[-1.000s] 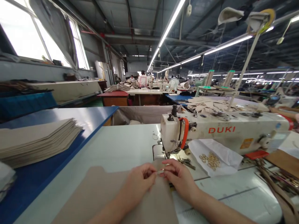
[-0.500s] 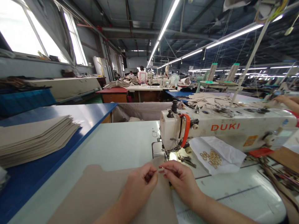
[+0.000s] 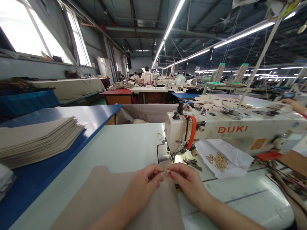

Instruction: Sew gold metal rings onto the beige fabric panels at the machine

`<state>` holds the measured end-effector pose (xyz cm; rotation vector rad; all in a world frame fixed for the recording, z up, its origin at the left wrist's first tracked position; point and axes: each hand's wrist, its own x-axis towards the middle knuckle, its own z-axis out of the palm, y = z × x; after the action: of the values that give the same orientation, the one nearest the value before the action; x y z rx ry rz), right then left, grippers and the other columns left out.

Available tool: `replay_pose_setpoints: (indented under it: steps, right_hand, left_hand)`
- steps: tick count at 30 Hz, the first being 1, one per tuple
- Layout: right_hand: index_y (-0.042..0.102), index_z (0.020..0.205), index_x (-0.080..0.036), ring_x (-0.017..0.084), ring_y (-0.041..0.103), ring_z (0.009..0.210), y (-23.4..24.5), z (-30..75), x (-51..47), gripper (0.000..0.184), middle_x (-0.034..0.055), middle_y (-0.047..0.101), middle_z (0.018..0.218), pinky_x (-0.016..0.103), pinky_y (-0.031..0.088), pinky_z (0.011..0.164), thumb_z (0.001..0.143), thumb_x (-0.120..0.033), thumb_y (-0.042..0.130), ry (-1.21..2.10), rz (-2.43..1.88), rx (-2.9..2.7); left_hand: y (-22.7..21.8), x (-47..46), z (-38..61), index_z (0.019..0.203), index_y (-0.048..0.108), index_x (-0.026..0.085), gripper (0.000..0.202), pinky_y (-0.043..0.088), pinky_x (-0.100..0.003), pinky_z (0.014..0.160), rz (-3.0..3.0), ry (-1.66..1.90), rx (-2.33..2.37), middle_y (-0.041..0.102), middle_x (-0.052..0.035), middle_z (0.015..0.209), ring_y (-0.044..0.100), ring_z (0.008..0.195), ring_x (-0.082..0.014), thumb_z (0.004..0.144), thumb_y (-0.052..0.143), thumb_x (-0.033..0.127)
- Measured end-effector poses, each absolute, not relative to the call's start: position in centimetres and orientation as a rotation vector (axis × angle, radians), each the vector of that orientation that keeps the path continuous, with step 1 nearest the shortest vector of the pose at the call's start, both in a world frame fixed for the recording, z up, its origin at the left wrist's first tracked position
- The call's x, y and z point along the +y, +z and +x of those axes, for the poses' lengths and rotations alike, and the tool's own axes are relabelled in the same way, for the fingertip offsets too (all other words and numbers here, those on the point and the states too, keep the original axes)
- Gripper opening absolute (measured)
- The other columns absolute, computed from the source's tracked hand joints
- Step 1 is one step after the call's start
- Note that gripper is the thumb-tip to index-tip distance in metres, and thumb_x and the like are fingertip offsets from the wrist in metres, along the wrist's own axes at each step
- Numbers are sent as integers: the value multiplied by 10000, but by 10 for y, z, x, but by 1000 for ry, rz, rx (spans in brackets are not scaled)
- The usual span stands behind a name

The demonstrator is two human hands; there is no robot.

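Note:
My left hand (image 3: 150,179) and my right hand (image 3: 185,180) meet fingertip to fingertip in front of the sewing machine's needle area. Both pinch a small pale strip (image 3: 167,171); a tiny glint on it looks like a metal ring, too small to be sure. Under my hands a large flat beige fabric panel (image 3: 115,198) lies on the machine table, its upper right part near the presser foot. Right of my hands, several gold rings (image 3: 218,161) lie on a white sheet (image 3: 236,156) beneath the arm of the sewing machine (image 3: 206,134).
A stack of beige panels (image 3: 40,140) rests on a blue table (image 3: 100,116) at left. Metal attachments (image 3: 193,164) sit beside the needle. Thread cones (image 3: 219,73) stand behind the machine. Another person's arm (image 3: 294,103) reaches in at far right; a person (image 3: 147,76) is further back.
My fingertips have shifted slightly on the small pale strip, and the glint between them shows more clearly. The view has moved a little; the panel and rings look the same.

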<state>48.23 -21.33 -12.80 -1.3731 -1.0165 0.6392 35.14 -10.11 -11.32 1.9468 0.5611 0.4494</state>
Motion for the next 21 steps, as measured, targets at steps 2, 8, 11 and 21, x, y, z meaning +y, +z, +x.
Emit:
replay_pose_setpoints:
  steps: [2,8,11,21]
  right_hand:
    - [653,754,-171,128,585,643,-129,486,-211,107,-2,649,686,231,444,624,745,-277,637,711,-1358,-967]
    - [596,643,-166,89,538,498,-121,491,-202,249,-49,598,541,216,424,537,590,-338,768,1071,-1248,-842]
    - [601,653,-170,97,563,508,-120,490,-200,304,-44,613,560,233,452,559,565,-391,790,1100,-1209,-774]
    - [628,671,-174,119,577,563,-129,489,-199,301,-23,627,598,247,461,587,628,-443,756,1012,-1204,-870]
  left_hand:
    - [-111,-102,352,759,577,188,136,423,-230,572,1852,420,527,601,27,643,540,571,-124,772,535,318]
    - [-103,-101,353,746,548,171,220,427,-234,549,1550,365,509,612,22,561,545,511,-115,715,600,383]
    - [-102,-97,353,801,569,158,281,432,-234,538,1323,346,584,649,-8,605,561,492,-109,708,600,422]
    - [-107,-95,357,722,579,142,227,422,-212,534,1348,225,621,594,23,572,522,533,-92,606,704,291]
